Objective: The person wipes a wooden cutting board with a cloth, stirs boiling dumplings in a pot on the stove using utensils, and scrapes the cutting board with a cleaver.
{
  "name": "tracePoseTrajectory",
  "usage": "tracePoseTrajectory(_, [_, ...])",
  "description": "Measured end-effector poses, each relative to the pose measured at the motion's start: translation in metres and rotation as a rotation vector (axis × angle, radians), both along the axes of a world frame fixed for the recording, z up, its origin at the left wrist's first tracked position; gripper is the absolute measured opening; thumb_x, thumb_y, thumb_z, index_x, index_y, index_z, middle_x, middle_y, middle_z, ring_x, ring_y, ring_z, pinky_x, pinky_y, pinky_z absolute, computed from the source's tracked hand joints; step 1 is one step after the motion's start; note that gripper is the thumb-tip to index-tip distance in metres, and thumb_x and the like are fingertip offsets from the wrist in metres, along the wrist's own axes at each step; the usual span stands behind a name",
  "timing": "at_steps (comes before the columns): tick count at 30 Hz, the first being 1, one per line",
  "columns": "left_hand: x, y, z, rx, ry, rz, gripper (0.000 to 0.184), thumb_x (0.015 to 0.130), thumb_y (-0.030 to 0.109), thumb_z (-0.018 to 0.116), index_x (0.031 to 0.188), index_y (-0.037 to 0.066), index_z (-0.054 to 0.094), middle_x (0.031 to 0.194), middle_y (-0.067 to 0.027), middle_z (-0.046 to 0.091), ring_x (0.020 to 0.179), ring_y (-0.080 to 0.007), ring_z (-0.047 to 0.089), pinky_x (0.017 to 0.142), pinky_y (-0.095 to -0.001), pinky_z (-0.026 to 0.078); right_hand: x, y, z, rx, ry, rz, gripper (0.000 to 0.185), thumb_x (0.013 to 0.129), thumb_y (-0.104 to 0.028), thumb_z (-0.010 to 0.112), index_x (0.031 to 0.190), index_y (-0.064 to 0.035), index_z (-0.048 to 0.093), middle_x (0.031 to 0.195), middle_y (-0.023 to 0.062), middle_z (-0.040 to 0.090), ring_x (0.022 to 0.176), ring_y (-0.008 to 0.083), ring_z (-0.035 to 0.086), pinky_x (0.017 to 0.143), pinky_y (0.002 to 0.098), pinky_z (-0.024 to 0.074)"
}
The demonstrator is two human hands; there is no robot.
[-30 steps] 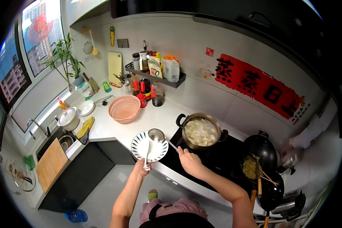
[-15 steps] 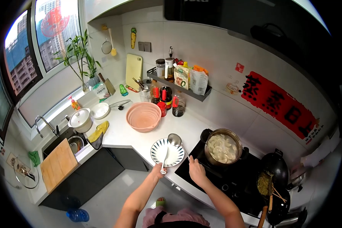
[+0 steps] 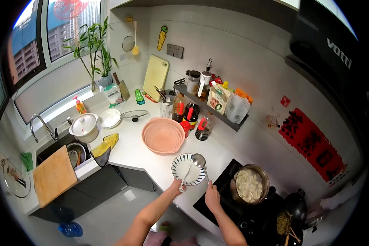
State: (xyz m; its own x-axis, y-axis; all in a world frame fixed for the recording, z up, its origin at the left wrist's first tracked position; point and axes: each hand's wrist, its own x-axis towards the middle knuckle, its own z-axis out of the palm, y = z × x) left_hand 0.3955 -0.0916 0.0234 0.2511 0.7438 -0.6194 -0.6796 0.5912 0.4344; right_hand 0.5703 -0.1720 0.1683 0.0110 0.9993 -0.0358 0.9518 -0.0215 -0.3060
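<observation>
My left hand (image 3: pixel 177 187) is closed at the near rim of a white plate (image 3: pixel 194 177) with dark blue leaf marks round its edge. A white spoon (image 3: pixel 187 175) lies across that plate, its handle end at my left fingers. In my right hand (image 3: pixel 212 197) is the handle of a metal ladle (image 3: pixel 199 160), whose round bowl rests over the plate's far right side. Right of that hand, a pot (image 3: pixel 268 180) of pale dumplings in liquid stands on the black cooktop (image 3: pixel 229 207). Whether the plate touches the counter is hard to tell.
Behind the plate sits a pink basin (image 3: pixel 163 136), with sauce bottles (image 3: pixel 190 114) beside it under a wall shelf (image 3: pixel 209 102). A wok (image 3: pixel 283 224) with food and chopsticks is at the lower right. Leftward are a lidded white pot (image 3: pixel 85 127), a sink and a cutting board (image 3: pixel 55 176).
The whole view has turned and shifted, so the counter and pot appear lower and further right. Both hands keep their hold, with the ladle still over the plate.
</observation>
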Motion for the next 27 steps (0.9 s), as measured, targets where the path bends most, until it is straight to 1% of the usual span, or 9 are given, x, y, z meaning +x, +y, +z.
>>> tracePoseTrajectory(7, [-0.008,0.027,-0.009,0.015,-0.044,-0.111,0.010,0.093,0.020,0.041,0.103,0.022,0.038,0.067,-0.0049,0.049,0.037,-0.0140,0.037,0.033,-0.0302,0.038,-0.013,0.022,-0.020,-0.052,0.037,-0.045,0.039,0.089,-0.007,0.036,0.127,0.0041,0.037,0.099,0.0275,0.053,0.086,0.0425,0.058,0.073,0.0462,0.0489])
tracePoseTrajectory(8, [-0.010,0.027,-0.014,0.047,0.000,-0.147,0.019,0.094,0.031,0.040,0.108,0.019,0.041,0.071,-0.0069,0.054,0.043,-0.0166,0.047,0.038,-0.0310,0.044,-0.014,0.023,-0.021,-0.047,0.059,-0.052,0.039,0.089,-0.008,0.037,0.127,0.0038,0.037,0.100,0.0276,0.053,0.085,0.0424,0.058,0.074,0.0460,0.0488])
tracePoseTrajectory(11, [-0.015,0.013,0.025,-0.012,0.002,-0.200,0.034,0.094,0.037,0.037,0.116,0.012,0.043,0.081,-0.0095,0.060,0.056,-0.0202,0.059,0.048,-0.0317,0.051,-0.017,0.027,-0.035,-0.046,0.112,-0.068,0.039,0.089,-0.008,0.037,0.126,0.0033,0.037,0.100,0.0279,0.053,0.085,0.0420,0.058,0.074,0.0456,0.0488])
tracePoseTrajectory(12, [-0.018,0.011,0.025,-0.024,0.013,-0.209,0.034,0.094,0.037,0.037,0.116,0.012,0.043,0.081,-0.0095,0.060,0.056,-0.0202,0.059,0.048,-0.0317,0.051,-0.018,0.026,-0.039,-0.041,0.129,-0.073,0.039,0.089,-0.009,0.038,0.126,0.0032,0.037,0.101,0.0280,0.053,0.086,0.0417,0.058,0.074,0.0454,0.0488])
tracePoseTrajectory(14, [-0.026,0.004,0.023,0.019,0.164,-0.256,0.043,0.093,0.038,0.036,0.120,0.005,0.044,0.090,-0.0116,0.062,0.069,-0.0227,0.064,0.060,-0.0320,0.054,-0.023,0.021,-0.032,-0.060,0.117,-0.077,0.040,0.089,-0.008,0.038,0.127,0.0034,0.036,0.102,0.0273,0.053,0.086,0.0404,0.059,0.075,0.0433,0.0496])
tracePoseTrajectory(17, [-0.035,-0.013,0.018,0.067,0.350,-0.205,0.038,0.092,0.034,0.037,0.117,0.006,0.047,0.087,-0.0098,0.062,0.070,-0.0222,0.064,0.063,-0.0320,0.054,-0.022,0.017,-0.036,-0.065,0.101,-0.068,0.041,0.089,-0.006,0.038,0.128,0.0032,0.035,0.104,0.0264,0.051,0.087,0.0386,0.059,0.074,0.0408,0.0502])
tracePoseTrajectory(19, [-0.037,-0.027,0.019,0.035,0.356,-0.180,0.035,0.092,0.032,0.037,0.113,0.007,0.049,0.086,-0.0090,0.062,0.071,-0.0207,0.064,0.062,-0.0317,0.052,-0.020,0.016,-0.048,0.028,0.164,-0.056,0.041,0.087,-0.007,0.038,0.127,0.0026,0.036,0.104,0.0268,0.051,0.087,0.0414,0.058,0.074,0.0445,0.0486])
tracePoseTrajectory(23, [-0.031,-0.050,0.030,0.009,0.396,-0.148,0.032,0.092,0.036,0.038,0.108,0.011,0.050,0.087,-0.0057,0.064,0.072,-0.0174,0.063,0.060,-0.0297,0.048,-0.020,0.012,-0.049,0.015,0.250,-0.062,0.042,0.087,-0.005,0.037,0.128,0.0007,0.036,0.108,0.0258,0.051,0.093,0.0405,0.056,0.078,0.0444,0.0473])
tracePoseTrajectory(27, [-0.006,-0.049,0.059,0.014,0.423,-0.199,0.034,0.092,0.042,0.042,0.108,0.013,0.050,0.088,-0.0031,0.065,0.077,-0.0157,0.062,0.067,-0.0330,0.045,-0.022,0.022,-0.075,-0.014,0.364,-0.107,0.042,0.084,-0.007,0.045,0.125,0.0022,0.039,0.105,0.0265,0.055,0.095,0.0412,0.055,0.081,0.0466,0.0453])
